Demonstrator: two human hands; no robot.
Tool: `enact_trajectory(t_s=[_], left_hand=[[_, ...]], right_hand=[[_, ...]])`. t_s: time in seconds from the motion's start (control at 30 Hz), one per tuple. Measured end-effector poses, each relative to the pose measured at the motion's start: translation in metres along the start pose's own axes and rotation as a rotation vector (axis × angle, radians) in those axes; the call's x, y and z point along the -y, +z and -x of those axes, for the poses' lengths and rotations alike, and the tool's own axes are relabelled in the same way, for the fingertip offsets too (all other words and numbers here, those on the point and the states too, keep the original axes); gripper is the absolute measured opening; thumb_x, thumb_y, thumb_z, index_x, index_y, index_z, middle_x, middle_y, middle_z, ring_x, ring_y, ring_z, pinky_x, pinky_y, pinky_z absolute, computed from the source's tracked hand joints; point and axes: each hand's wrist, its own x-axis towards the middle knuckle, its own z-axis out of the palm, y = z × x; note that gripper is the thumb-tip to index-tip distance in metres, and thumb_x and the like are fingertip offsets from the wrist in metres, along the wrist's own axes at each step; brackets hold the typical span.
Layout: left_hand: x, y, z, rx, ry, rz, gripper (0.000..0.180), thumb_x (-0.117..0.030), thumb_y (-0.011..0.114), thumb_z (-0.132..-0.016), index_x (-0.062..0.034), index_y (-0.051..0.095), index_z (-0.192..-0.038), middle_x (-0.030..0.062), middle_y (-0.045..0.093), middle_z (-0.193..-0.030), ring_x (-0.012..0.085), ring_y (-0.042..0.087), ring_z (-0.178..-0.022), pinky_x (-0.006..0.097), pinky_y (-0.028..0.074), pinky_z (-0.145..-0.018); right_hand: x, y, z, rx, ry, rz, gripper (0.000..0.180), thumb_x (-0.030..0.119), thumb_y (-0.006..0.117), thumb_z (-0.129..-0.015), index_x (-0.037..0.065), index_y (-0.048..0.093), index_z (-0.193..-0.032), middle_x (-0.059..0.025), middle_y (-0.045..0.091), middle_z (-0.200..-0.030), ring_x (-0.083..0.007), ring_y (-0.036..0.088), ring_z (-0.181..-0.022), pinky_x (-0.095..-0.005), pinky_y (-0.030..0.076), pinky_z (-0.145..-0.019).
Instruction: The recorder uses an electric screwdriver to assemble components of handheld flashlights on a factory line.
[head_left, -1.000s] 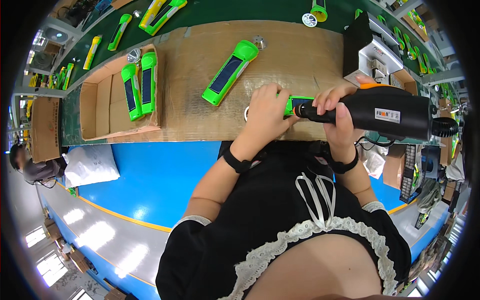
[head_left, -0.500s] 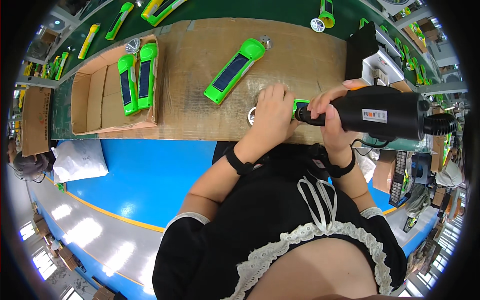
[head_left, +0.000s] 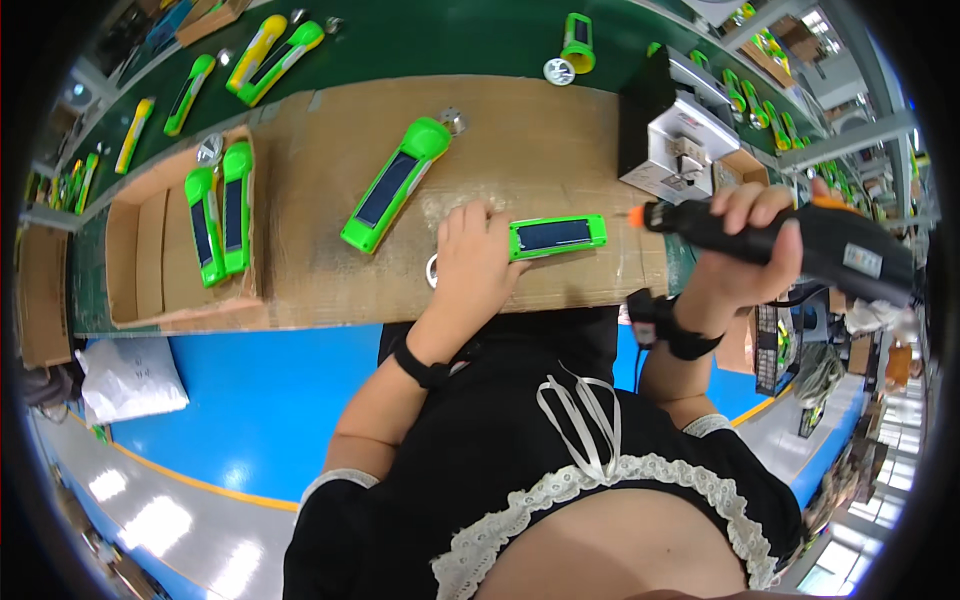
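Observation:
My left hand (head_left: 470,262) presses down on the left end of a small green panel with a dark solar strip (head_left: 557,236) lying on the brown cardboard-covered bench (head_left: 320,280). A round ring-shaped part (head_left: 433,271) peeks out under that hand. My right hand (head_left: 745,260) grips a black electric screwdriver with an orange tip (head_left: 790,238), lifted off to the right of the panel, tip pointing left. A larger green flashlight body (head_left: 393,183) lies diagonally to the left of my left hand.
A shallow cardboard tray (head_left: 150,250) at left holds two green flashlights (head_left: 222,212). More green and yellow flashlights (head_left: 270,50) lie on the green belt behind. A black and grey machine box (head_left: 675,135) stands at the back right. A white bag (head_left: 128,378) rests on the blue floor.
My right hand pulled the screwdriver up and to the right, away from the green panel. The panel now lies uncovered on the bench, with my left hand still on its end.

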Motion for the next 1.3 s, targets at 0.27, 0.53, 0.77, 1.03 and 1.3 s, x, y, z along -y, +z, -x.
enact_trajectory(t_s=[0.27,0.53,0.77,1.03,1.3], left_hand=[[-0.006,-0.013,-0.004,0.141,0.052,-0.009,0.049,-0.006,0.072,-0.065,-0.0021,0.054,-0.111,0.0171,0.048,-0.108,0.0358,0.045,-0.103,0.043,0.036,-0.088],[-0.007,-0.024,-0.005,0.26,0.067,0.015,0.054,0.0,0.068,-0.064,-0.0016,0.051,-0.116,0.0195,0.047,-0.111,0.0377,0.043,-0.106,0.043,0.034,-0.093],[-0.006,-0.024,0.001,0.245,0.135,-0.057,0.055,0.007,0.052,-0.064,0.0019,0.047,-0.119,0.0216,0.046,-0.11,0.0393,0.044,-0.106,0.044,0.034,-0.094],[-0.007,-0.018,0.002,0.203,0.122,-0.088,0.058,0.004,0.054,-0.062,0.0047,0.045,-0.119,0.0219,0.046,-0.111,0.0392,0.044,-0.106,0.044,0.035,-0.093],[-0.006,-0.019,0.007,0.176,0.108,-0.076,0.059,0.002,0.059,-0.061,0.004,0.046,-0.118,0.0217,0.046,-0.111,0.0387,0.044,-0.106,0.044,0.036,-0.092]], right_hand=[[-0.033,-0.087,-0.052,-0.323,-0.235,0.406,0.046,-0.008,0.055,-0.08,-0.003,0.038,-0.122,-0.0115,0.059,-0.074,-0.0168,0.058,-0.059,-0.0307,0.049,-0.059],[-0.045,-0.094,-0.058,-0.276,0.049,0.557,0.04,-0.001,0.061,-0.078,-0.003,0.047,-0.116,-0.0068,0.058,-0.069,-0.0137,0.057,-0.055,-0.0267,0.048,-0.054],[-0.037,-0.069,-0.038,-0.171,0.367,0.315,0.042,0.005,0.056,-0.079,0.0,0.041,-0.118,-0.0089,0.049,-0.065,-0.0189,0.051,-0.052,-0.034,0.045,-0.054],[-0.046,0.005,0.029,0.068,0.11,-0.004,0.047,0.0,0.052,-0.088,-0.001,0.026,-0.127,-0.0116,0.053,-0.076,-0.0182,0.056,-0.064,-0.0335,0.05,-0.064],[-0.051,0.036,0.045,0.195,0.325,-0.038,0.05,0.005,0.054,-0.085,0.003,0.027,-0.127,-0.0082,0.051,-0.076,-0.0157,0.054,-0.064,-0.0328,0.049,-0.065]])
